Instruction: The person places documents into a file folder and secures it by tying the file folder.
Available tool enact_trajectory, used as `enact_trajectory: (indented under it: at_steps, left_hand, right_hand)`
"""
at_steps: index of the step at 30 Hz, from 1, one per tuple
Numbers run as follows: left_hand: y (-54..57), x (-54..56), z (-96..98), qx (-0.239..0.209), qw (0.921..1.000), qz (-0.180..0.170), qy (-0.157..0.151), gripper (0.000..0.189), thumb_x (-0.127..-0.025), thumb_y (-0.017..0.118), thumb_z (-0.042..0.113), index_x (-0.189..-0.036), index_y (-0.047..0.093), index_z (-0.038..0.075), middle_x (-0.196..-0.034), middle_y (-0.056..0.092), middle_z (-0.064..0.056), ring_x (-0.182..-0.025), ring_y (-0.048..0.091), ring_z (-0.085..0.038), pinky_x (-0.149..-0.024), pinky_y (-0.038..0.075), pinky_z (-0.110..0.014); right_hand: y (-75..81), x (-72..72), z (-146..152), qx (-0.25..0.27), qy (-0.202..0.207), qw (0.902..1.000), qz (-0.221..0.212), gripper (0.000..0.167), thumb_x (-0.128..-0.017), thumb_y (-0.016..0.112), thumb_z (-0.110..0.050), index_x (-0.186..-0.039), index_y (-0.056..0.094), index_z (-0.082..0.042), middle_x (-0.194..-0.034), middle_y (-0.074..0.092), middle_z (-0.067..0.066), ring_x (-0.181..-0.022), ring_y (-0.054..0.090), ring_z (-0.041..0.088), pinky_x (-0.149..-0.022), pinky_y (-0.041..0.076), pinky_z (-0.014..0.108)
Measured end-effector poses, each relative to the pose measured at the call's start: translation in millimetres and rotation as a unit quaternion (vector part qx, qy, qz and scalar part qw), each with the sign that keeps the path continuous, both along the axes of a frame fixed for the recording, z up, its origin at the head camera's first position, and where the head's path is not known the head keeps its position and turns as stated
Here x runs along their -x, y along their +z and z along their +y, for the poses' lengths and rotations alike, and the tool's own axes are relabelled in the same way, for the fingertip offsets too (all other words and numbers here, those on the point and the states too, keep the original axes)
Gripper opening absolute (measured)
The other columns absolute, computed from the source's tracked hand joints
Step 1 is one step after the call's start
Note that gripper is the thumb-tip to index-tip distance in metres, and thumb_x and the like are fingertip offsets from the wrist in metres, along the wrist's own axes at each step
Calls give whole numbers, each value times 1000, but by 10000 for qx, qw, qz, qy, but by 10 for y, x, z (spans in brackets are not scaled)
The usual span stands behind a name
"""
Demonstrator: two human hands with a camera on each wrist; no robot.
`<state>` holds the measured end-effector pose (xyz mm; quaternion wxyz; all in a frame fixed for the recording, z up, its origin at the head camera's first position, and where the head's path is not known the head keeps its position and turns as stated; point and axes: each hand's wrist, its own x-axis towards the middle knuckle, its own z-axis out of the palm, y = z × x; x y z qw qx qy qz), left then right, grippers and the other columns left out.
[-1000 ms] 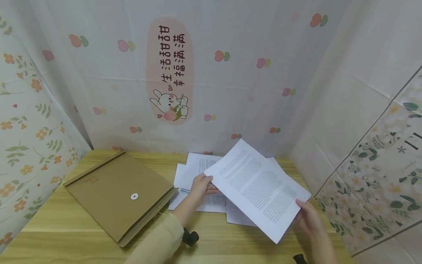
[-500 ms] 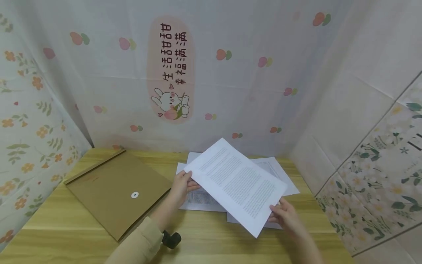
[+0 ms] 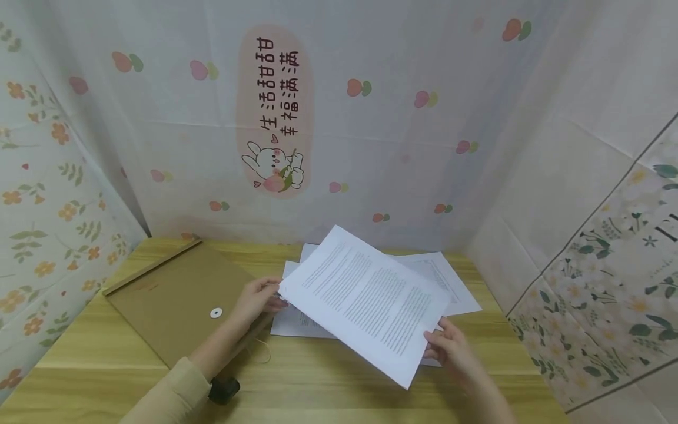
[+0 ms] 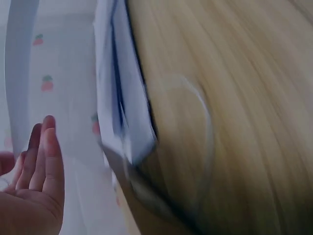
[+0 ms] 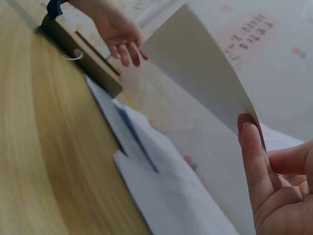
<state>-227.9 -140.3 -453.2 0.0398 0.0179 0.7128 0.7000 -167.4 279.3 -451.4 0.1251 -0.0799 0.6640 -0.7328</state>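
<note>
A printed sheaf of paper (image 3: 365, 300), its layers too thin to tell apart, is held tilted above the table between both hands. My left hand (image 3: 259, 301) pinches its left corner, thumb against fingers; in the left wrist view the fingers (image 4: 49, 166) stand fairly straight behind the paper's edge. The lower right edge is pinched by my right hand (image 3: 450, 348), with the thumb on the printed face and the fingers behind, as the right wrist view shows. Beneath lie more printed papers (image 3: 447, 282) in overlapping stacks, partly hidden.
To the left lies a brown document folder (image 3: 185, 300) with a white round button (image 3: 216, 313), partly covered by my left arm. A thin string (image 3: 263, 352) loops from it onto the wooden table (image 3: 318, 394). Patterned curtains (image 3: 397, 147) stand behind and at both sides.
Both hands have carried the held paper leftward across the table, the left hand now over the folder's right edge. More of the papers at the right shows. The folder stays put.
</note>
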Motion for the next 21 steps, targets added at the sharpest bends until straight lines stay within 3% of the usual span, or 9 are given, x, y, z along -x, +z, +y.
enact_trajectory:
  at_steps: [4, 8, 10, 12, 14, 16, 21]
  left_hand:
    - [-4, -66, -211, 704, 9969, 270, -213, 34, -98, 49, 8, -125, 50, -12, -95, 68, -16, -86, 65, -36, -74, 55, -43]
    - [-27, -148, -351, 1316, 9889, 551, -413, 33, -97, 48, 4, -126, 49, -12, -98, 68, -17, -90, 64, -35, -78, 55, -42]
    - [-50, -186, -402, 1778, 9804, 757, -395, 31, -97, 50, 4, -123, 53, -10, -99, 68, -15, -92, 64, -33, -78, 54, -41]
    - [-84, -214, -447, 2303, 9669, 1037, -374, 28, -95, 54, 4, -120, 57, -8, -101, 68, -15, -94, 64, -31, -79, 54, -40]
    - [-120, -243, -490, 2854, 9484, 1328, -368, 26, -93, 57, 3, -117, 59, -6, -104, 67, -16, -96, 64, -31, -80, 54, -41]
    - [-149, -271, -533, 3466, 9226, 1642, -407, 25, -91, 61, 3, -115, 61, -5, -107, 67, -16, -97, 64, -31, -81, 53, -42]
    - [-179, -391, -632, 4863, 8462, 2113, -535, 30, -84, 69, 5, -113, 64, 0, -108, 66, -15, -98, 63, -34, -79, 53, -48]
  right_hand:
    - [-50, 25, -16, 69, 54, 9992, -395, 60, -95, 49, 2, -142, 14, 16, -99, 70, 8, -83, 69, 20, -69, 56, 27]
    - [-114, 42, -42, 22, 144, 9978, -642, 60, -95, 50, 1, -143, 15, 15, -99, 70, 8, -83, 69, 19, -70, 56, 28]
    - [-132, 49, -66, -35, 246, 9974, -676, 61, -95, 51, 0, -143, 16, 14, -100, 70, 8, -83, 68, 18, -70, 55, 27]
    - [-145, 54, -92, -47, 331, 9969, -713, 61, -95, 52, -2, -143, 19, 13, -101, 70, 8, -83, 68, 18, -70, 55, 25]
    - [-155, 58, -117, -41, 418, 9963, -752, 60, -94, 52, -1, -143, 21, 13, -101, 70, 8, -82, 68, 17, -70, 55, 25]
    - [-170, 58, -137, 17, 508, 9959, -750, 57, -94, 52, 0, -141, 24, 13, -100, 70, 9, -81, 68, 18, -70, 55, 25]
    - [-212, 61, -156, 159, 795, 9938, -761, 57, -95, 50, 1, -142, 20, 14, -102, 69, 11, -82, 69, 19, -71, 56, 26]
